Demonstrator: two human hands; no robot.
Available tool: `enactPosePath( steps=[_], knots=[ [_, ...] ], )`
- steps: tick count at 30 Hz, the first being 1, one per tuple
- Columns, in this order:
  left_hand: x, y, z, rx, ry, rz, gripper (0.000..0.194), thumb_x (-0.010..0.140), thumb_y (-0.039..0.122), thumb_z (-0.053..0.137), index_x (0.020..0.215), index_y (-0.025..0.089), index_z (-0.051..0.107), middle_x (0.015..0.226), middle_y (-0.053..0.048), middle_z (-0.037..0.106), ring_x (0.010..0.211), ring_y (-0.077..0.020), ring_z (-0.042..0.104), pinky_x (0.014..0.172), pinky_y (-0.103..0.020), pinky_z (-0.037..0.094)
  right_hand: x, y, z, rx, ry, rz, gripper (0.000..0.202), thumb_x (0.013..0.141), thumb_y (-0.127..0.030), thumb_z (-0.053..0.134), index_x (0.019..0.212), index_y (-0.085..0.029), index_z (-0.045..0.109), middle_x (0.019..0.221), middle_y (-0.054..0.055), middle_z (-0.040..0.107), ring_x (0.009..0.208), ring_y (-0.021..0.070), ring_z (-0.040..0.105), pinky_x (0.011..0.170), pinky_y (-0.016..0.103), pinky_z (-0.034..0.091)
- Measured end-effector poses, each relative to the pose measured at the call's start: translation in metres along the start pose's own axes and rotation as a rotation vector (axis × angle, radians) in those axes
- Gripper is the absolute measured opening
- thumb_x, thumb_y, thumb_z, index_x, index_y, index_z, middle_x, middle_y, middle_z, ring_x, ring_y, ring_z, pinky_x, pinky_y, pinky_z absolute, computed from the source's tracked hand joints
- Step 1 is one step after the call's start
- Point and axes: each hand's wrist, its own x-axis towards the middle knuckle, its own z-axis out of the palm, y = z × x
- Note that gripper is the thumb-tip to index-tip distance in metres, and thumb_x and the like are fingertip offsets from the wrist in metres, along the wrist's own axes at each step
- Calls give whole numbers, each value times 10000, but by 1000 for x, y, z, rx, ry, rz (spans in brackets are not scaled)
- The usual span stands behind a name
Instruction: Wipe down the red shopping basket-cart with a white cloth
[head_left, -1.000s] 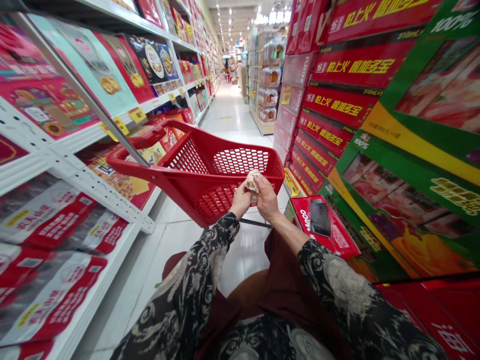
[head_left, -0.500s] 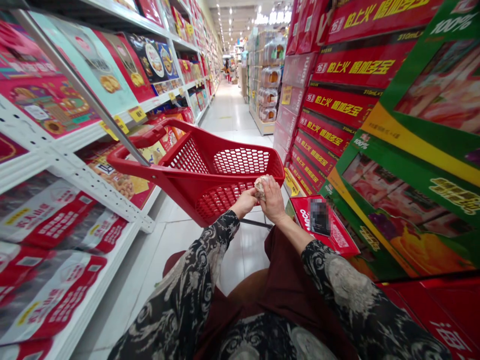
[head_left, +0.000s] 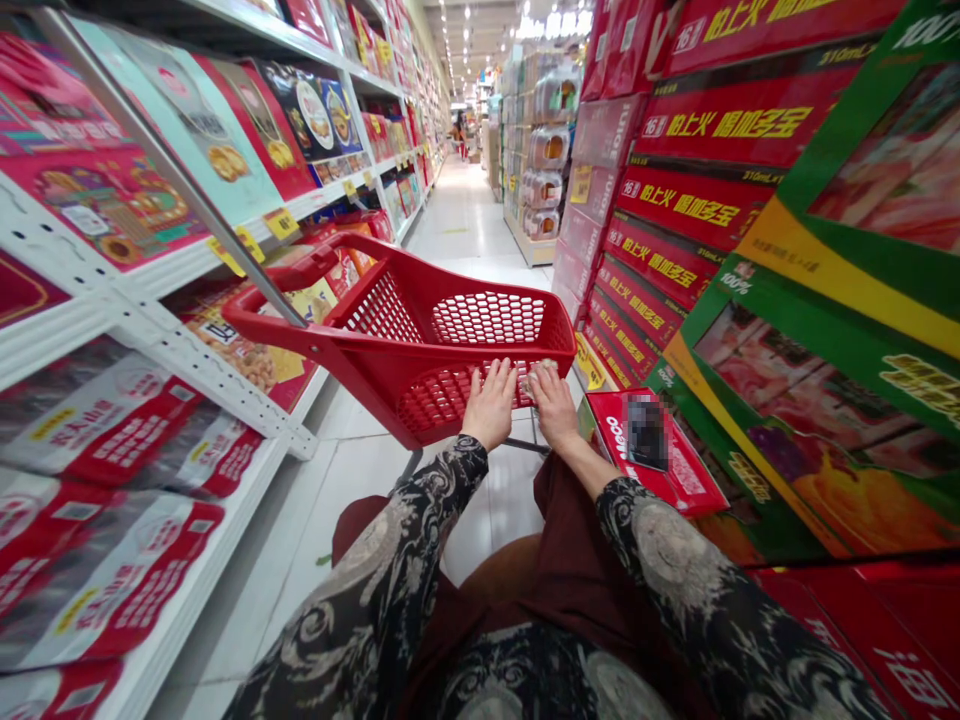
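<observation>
A red shopping cart [head_left: 360, 345] stands crosswise in front of my knees. My left hand [head_left: 491, 405] lies flat, back up and fingers stretched out, over the cart's near side wall; whether it touches the plastic I cannot tell. Beside it, my right hand [head_left: 553, 405] is at the cart's right end, its fingers bent over a crumpled pale wad, like a cloth or tissue [head_left: 538, 372]. Most of that wad is hidden under the fingers. A gap separates the two hands.
White shelves [head_left: 195, 245] with boxed and wrapped goods run along the left. Stacked red drink cartons [head_left: 705, 205] and green juice cartons [head_left: 765, 400] rise on the right. A dark phone-like thing, partly blurred [head_left: 646, 435], lies on a red box [head_left: 694, 485]. The tiled aisle [head_left: 461, 205] stretches ahead.
My hands were together around the pale wad. Now they are apart: the left has let go and moved left with its fingers straightened, while the right has shifted slightly right with the wad.
</observation>
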Motion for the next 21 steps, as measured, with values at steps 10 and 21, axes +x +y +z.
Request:
enactPosePath(
  steps=[10, 21],
  knots=[
    [1, -9, 0, 95, 34, -52, 617, 816, 113, 326, 1425, 50, 250, 1534, -148, 157, 1424, -269, 110, 1135, -545, 107, 37, -21, -27, 31, 184, -31, 490, 887, -72, 318, 1349, -175, 445, 1454, 95, 384, 1423, 184, 130, 1130, 484, 227],
    [-13, -15, 6, 123, -84, -13, 614, 792, 112, 341, 1403, 54, 309, 1520, -133, 228, 1412, -254, 174, 1138, -527, 137, 27, -33, 7, 75, -15, -134, 413, 907, -69, 383, 1283, -162, 525, 1402, 87, 459, 1407, 188, 199, 1142, 456, 247]
  ],
)
